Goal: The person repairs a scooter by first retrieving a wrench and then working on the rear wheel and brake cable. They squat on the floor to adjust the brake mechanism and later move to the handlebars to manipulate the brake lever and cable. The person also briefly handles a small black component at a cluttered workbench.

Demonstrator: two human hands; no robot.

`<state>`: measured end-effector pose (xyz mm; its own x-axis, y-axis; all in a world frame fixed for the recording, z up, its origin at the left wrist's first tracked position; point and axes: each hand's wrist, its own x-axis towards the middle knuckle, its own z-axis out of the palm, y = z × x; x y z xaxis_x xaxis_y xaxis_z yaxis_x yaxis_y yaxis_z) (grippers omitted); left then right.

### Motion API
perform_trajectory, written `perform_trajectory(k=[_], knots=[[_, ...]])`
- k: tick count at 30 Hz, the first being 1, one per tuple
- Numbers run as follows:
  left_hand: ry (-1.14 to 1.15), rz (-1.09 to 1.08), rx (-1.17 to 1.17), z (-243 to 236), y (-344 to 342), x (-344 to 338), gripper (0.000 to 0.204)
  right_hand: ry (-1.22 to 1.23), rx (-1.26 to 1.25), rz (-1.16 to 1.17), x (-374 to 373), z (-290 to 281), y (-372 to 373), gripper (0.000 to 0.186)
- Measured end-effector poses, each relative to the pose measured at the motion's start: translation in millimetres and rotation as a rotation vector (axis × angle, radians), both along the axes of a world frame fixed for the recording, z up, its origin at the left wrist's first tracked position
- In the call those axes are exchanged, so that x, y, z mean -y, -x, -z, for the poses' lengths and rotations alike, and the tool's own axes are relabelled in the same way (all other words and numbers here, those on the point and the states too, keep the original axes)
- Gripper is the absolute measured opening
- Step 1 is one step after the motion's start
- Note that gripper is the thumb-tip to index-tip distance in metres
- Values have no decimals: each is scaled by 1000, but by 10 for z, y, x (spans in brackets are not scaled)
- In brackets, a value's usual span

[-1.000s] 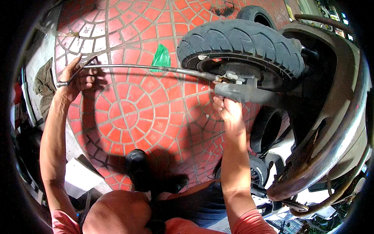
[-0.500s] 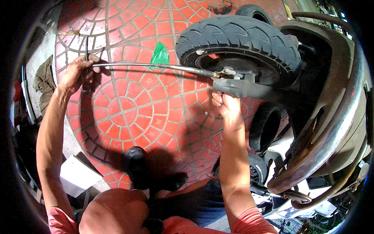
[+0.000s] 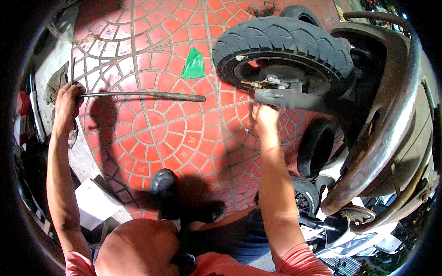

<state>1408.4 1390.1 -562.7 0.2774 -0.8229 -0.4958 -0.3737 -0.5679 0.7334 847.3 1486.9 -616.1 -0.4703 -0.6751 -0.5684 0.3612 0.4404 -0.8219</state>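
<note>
My left hand (image 3: pixel 69 97) is closed round the handle end of a long T-handle socket wrench (image 3: pixel 152 95). One end of its crossbar sticks up past my fingers, and the shaft points right, its socket end apart from the wheel. My right hand (image 3: pixel 265 118) is at the underside of the dark swingarm end (image 3: pixel 271 97), fingers curled; what they grip is hidden. Above this arm is a scooter wheel with a black treaded tyre (image 3: pixel 285 43). Small metal fittings (image 3: pixel 267 82) with a brass-coloured rod show near the wheel's centre.
Red patterned tiles (image 3: pixel 161 142) cover the floor, with a green plastic scrap (image 3: pixel 193 63) on them. Loose tyres (image 3: pixel 316 147) lie near the wheel. Scooter bodywork with a curved metal bar (image 3: pixel 391 152) fills the right. A white box-like thing (image 3: pixel 96 204) stands at lower left.
My left hand has drawn the wrench left, and its socket end has come away from the fittings by the wheel. My right hand stays at the swingarm end.
</note>
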Motion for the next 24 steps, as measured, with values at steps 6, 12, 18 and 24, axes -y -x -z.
perform_trajectory(k=[6,12,18,24], knots=[[-16,87,-51,-323,419,-96,19,152,-644,14,-66,275,-74,20],[-81,107,-1,-530,531,-179,22,23,-937,-452,-1027,338,34,29],[-121,41,-6,-476,570,-350,20,-308,-575,-709,-1105,-291,-972,40],[-214,805,620,-1457,1021,-34,25,-149,-92,-523,-1169,-736,-1724,26]])
